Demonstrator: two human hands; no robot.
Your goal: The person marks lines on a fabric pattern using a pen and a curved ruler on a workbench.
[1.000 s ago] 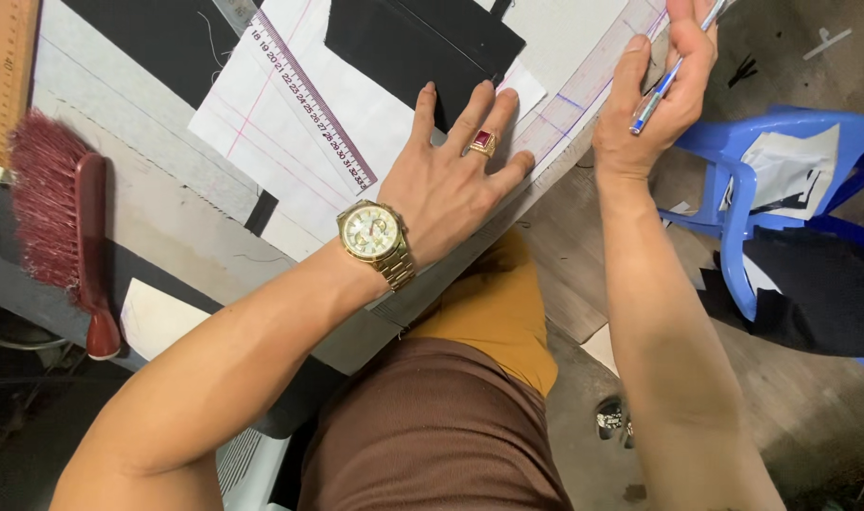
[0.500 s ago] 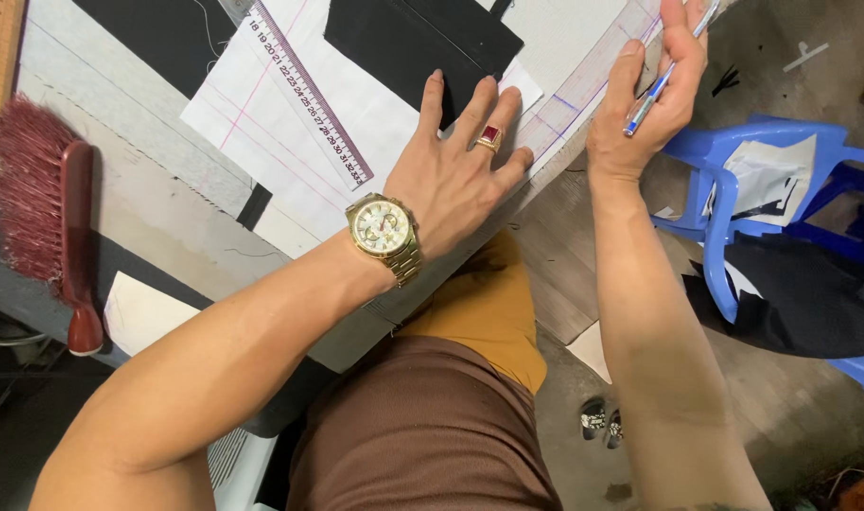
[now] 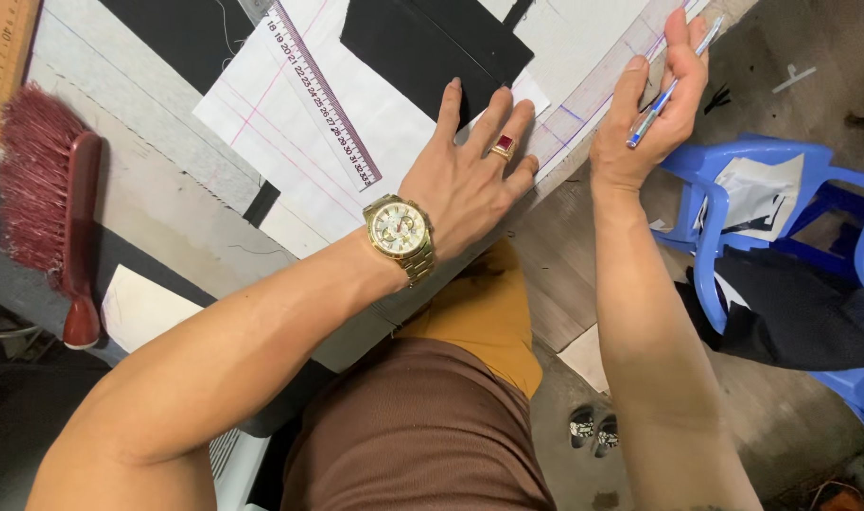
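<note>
Little has shifted since the earlier frame: both hands hold nearly the same places on the work, and only the view has drifted slightly.

Far left, a red-bristled brush (image 3: 49, 203) lies on the grey table (image 3: 157, 203). Next comes a measuring ruler (image 3: 323, 99) lying slantwise on white pattern paper (image 3: 290, 142), with a black fabric piece (image 3: 432, 47) just beyond. The left hand (image 3: 470, 180), fingers spread apart, presses flat on the paper beside the black piece. The right hand (image 3: 654, 104), fingers closed around a blue pen (image 3: 673, 85), rests on a long clear ruler (image 3: 593, 95) at the table's edge.

That ruler overhangs the edge; if the pressing hand eases, I judge it could slide and skew the line. Beyond stand blue plastic chairs (image 3: 734, 203) holding dark cloth (image 3: 791, 312), over a dusty concrete floor (image 3: 791, 57).
</note>
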